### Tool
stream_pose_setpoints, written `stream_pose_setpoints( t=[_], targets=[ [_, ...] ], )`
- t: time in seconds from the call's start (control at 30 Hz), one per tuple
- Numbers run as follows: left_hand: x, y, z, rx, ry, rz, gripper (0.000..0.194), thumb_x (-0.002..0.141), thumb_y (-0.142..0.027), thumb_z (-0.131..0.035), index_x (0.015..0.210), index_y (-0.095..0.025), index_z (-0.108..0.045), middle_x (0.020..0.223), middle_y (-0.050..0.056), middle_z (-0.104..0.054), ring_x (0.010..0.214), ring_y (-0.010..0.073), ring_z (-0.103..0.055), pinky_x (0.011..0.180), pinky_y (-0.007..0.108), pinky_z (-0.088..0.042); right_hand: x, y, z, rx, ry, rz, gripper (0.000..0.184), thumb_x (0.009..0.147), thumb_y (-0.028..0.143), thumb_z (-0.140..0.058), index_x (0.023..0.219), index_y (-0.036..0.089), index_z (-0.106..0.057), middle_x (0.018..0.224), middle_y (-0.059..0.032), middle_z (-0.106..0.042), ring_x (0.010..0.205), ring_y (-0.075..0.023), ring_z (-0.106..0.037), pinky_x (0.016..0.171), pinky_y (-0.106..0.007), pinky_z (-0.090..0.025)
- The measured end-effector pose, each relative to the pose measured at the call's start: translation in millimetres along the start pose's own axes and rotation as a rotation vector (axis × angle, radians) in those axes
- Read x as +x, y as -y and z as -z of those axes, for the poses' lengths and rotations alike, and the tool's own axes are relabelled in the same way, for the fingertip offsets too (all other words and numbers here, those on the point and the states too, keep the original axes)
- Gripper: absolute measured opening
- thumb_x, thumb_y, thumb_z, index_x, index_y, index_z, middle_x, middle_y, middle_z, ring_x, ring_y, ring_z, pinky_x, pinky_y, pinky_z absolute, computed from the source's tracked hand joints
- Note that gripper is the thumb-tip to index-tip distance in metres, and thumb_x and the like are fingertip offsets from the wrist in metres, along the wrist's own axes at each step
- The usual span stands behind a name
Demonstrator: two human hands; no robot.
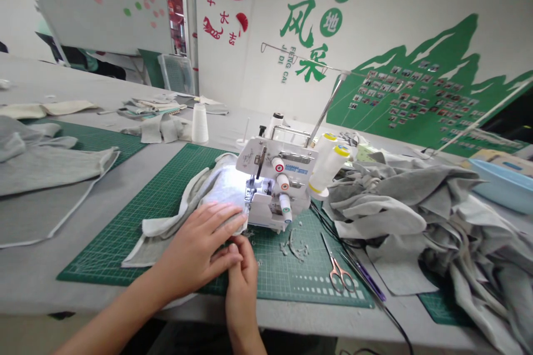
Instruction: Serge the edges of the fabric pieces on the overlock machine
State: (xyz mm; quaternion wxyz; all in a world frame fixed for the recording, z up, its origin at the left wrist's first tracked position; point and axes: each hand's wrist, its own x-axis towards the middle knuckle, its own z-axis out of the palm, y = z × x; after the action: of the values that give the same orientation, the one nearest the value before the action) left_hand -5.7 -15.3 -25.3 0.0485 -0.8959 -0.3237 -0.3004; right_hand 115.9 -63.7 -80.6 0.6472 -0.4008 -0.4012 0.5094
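A grey piece of fabric [195, 199] with pale edging lies partly under the lit needle area of a white overlock sewing machine [250, 163]. My left hand [204, 241] rests flat on this fabric, fingers stretched toward the presser foot, with its thumb beside my other hand. Just in front of the machine, my right hand [244, 269] is closed at the fabric's near edge, fingertips pinched together there. The fingers partly hide the edge between them. Thread trimmings [295, 245] lie on the green cutting mat [166, 177], right of my hands.
Copper-handled scissors [339, 274] and a purple-handled tool [370, 277] lie to the right beside black cables. A big heap of grey fabric [387, 199] and a blue basin [503, 183] stand beyond. More grey fabric [45, 177] covers the left; a white thread cone [200, 123] stands behind.
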Motion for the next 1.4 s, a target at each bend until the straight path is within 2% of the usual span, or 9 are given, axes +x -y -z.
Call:
stream_pose_setpoints(
  t=[0.2,0.43,0.63,1.0,1.17,1.4],
  targets=[
    [0.2,8.3,5.1,0.010,0.041,-0.053,0.049,0.094,-0.035,-0.060,0.141,-0.025,-0.053,0.147,0.008,-0.054,0.134,0.0284,-0.049,0.116,0.049,-0.034,-1.4,-5.1,0.5,-0.030,0.043,-0.004,0.037,0.096,0.053,-0.056,0.102,0.018,-0.067,0.072,0.0017,-0.058,0.058,-0.0119,-0.047,0.056,-0.023,-0.042],
    [-2.2,13.1,9.7,0.008,0.037,-0.121,0.041,0.096,-0.031,-0.057,0.137,-0.024,-0.057,0.138,0.008,-0.060,0.129,0.0268,-0.051,0.115,0.045,-0.037,-2.8,-5.0,-2.1,-0.072,0.090,0.013,0.035,0.098,0.051,-0.054,0.100,0.018,-0.067,0.073,0.0018,-0.058,0.061,-0.0123,-0.048,0.058,-0.022,-0.042],
    [0.1,14.9,7.7,0.014,0.038,-0.091,0.043,0.096,-0.032,-0.058,0.138,-0.025,-0.056,0.140,0.008,-0.059,0.129,0.0281,-0.051,0.113,0.046,-0.040,-2.5,-1.9,-2.8,-0.089,0.084,0.023,0.032,0.098,0.046,-0.054,0.096,0.018,-0.068,0.071,0.0019,-0.057,0.061,-0.0125,-0.048,0.058,-0.023,-0.041],
    [3.2,13.6,7.0,0.001,0.044,-0.060,0.048,0.093,-0.031,-0.061,0.140,-0.024,-0.055,0.141,0.008,-0.057,0.129,0.0291,-0.051,0.112,0.047,-0.041,-3.9,-2.2,-2.8,-0.113,0.083,0.023,0.024,0.097,0.035,-0.054,0.097,0.017,-0.070,0.077,-0.0018,-0.065,0.062,-0.0137,-0.053,0.058,-0.024,-0.043],
    [7.7,13.5,6.3,-0.005,0.049,-0.037,0.052,0.090,-0.030,-0.064,0.141,-0.024,-0.055,0.142,0.009,-0.057,0.129,0.0295,-0.051,0.112,0.048,-0.041,-5.2,-4.5,-0.9,-0.135,0.080,0.013,0.024,0.096,0.036,-0.055,0.098,0.017,-0.070,0.081,-0.0037,-0.068,0.063,-0.0146,-0.056,0.059,-0.025,-0.045],
    [10.1,15.3,7.3,-0.022,0.062,-0.039,0.049,0.090,-0.031,-0.063,0.137,-0.021,-0.056,0.144,0.010,-0.057,0.132,0.0293,-0.049,0.113,0.049,-0.039,-5.9,-5.5,-2.6,-0.160,0.084,-0.007,0.025,0.096,0.038,-0.055,0.092,0.017,-0.069,0.079,-0.0034,-0.067,0.064,-0.0153,-0.057,0.060,-0.026,-0.045]
  ],
)
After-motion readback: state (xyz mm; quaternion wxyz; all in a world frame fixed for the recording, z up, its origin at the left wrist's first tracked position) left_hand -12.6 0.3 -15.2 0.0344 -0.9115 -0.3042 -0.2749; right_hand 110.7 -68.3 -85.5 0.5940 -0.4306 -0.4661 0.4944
